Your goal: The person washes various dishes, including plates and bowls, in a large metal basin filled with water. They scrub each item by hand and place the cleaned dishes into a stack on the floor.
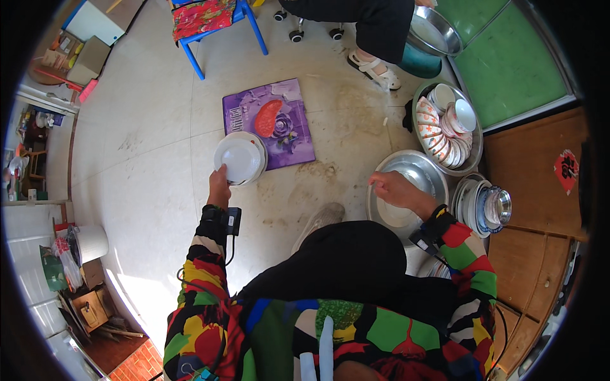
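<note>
My left hand (219, 188) grips the near-left rim of a small stack of white plates (241, 156), thumb on top. The stack overlaps the near-left corner of a flat purple printed sheet (281, 128) on the floor; whether it is held above or rests there, I cannot tell. Over a wide metal basin (388, 213), my right hand (399, 189) has its fingers curled, with nothing visible in them. Beyond it, a large basin (478, 159) holds patterned bowls (441, 138) and white bowls (461, 115). Beside it stands a stack of plates and bowls (480, 205).
A seated person's leg (383, 33) and white sandal (375, 70) are at the far side, beside a metal basin (433, 31) on a teal tub (419, 61). A blue chair (255, 28) stands far left of them. Wooden cabinets (529, 171) line the right.
</note>
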`<state>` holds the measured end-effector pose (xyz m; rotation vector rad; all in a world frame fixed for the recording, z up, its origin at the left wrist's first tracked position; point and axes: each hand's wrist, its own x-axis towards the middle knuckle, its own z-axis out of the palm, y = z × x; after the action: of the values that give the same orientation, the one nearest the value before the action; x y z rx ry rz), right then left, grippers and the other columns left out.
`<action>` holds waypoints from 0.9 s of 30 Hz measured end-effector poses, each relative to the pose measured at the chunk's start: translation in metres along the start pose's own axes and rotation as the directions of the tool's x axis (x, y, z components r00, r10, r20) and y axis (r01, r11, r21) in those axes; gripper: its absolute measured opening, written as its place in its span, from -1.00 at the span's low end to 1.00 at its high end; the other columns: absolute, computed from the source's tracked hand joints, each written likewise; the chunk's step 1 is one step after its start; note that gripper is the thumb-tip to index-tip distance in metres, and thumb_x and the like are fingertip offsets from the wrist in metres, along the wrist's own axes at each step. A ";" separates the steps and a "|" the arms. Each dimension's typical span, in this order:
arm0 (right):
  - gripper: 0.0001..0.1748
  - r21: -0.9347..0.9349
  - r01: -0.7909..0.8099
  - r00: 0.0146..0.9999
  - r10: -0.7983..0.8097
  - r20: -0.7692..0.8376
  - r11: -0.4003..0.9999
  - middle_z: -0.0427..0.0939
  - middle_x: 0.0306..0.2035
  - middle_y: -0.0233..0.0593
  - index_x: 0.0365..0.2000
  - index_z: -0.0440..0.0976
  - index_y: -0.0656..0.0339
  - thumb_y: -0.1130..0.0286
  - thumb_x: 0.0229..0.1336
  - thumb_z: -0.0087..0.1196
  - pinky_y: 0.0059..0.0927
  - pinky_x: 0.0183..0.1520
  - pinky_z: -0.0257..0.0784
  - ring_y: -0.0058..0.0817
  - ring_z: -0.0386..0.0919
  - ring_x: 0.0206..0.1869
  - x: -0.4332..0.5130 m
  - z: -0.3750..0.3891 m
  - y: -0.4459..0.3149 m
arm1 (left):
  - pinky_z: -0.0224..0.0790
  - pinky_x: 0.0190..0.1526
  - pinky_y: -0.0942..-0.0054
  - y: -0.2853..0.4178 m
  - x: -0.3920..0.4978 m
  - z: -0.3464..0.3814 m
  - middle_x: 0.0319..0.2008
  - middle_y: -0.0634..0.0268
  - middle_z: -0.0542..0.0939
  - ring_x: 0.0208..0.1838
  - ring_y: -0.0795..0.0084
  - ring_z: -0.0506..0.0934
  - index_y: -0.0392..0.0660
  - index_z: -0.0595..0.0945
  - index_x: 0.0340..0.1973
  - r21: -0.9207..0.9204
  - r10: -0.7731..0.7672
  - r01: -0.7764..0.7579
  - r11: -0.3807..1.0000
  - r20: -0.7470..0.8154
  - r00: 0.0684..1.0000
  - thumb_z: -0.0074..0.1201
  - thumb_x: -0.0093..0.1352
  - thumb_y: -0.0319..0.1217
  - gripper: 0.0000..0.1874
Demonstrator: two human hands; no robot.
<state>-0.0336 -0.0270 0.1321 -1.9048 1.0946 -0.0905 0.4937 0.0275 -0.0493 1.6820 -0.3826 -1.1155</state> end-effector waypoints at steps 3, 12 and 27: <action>-0.73 -0.005 0.033 0.999 -0.033 -0.003 0.999 0.55 -0.55 -0.06 -0.20 0.51 0.25 0.47 0.03 0.00 -0.21 -0.34 0.43 -0.14 0.56 -0.45 0.017 0.007 0.008 | 0.47 0.01 0.26 0.005 0.003 0.005 0.00 0.01 0.60 -0.01 0.20 0.59 -0.41 0.45 0.17 -0.002 -0.104 0.104 0.995 -0.033 0.994 0.08 0.44 -0.25 -0.47; -0.73 0.681 -0.217 0.976 0.131 0.176 0.700 0.60 -0.43 -0.25 -0.15 0.50 0.26 0.30 0.25 0.02 -0.47 -0.42 0.52 -0.49 0.61 -0.45 0.153 0.102 0.011 | 0.42 0.11 0.25 -0.002 0.012 0.015 0.06 0.00 0.59 0.07 0.16 0.57 -0.41 0.42 0.23 0.022 -0.049 0.049 0.999 -0.025 0.999 0.06 0.44 -0.29 -0.45; -0.77 0.957 -0.242 0.947 0.255 0.197 0.162 0.56 -0.52 -0.20 -0.31 0.40 0.25 0.31 0.24 0.16 -0.46 -0.62 0.38 -0.48 0.53 -0.60 0.285 0.244 -0.033 | 0.44 0.14 0.31 0.002 0.002 0.013 0.10 0.07 0.57 0.13 0.27 0.56 -0.36 0.37 0.27 -0.023 -0.079 0.082 0.996 0.104 0.991 -0.02 0.48 -0.32 -0.48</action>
<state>0.2724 -0.0623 -0.0850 -0.4899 0.9390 -0.4993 0.4853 0.0176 -0.0490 1.6324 -0.3652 -1.2653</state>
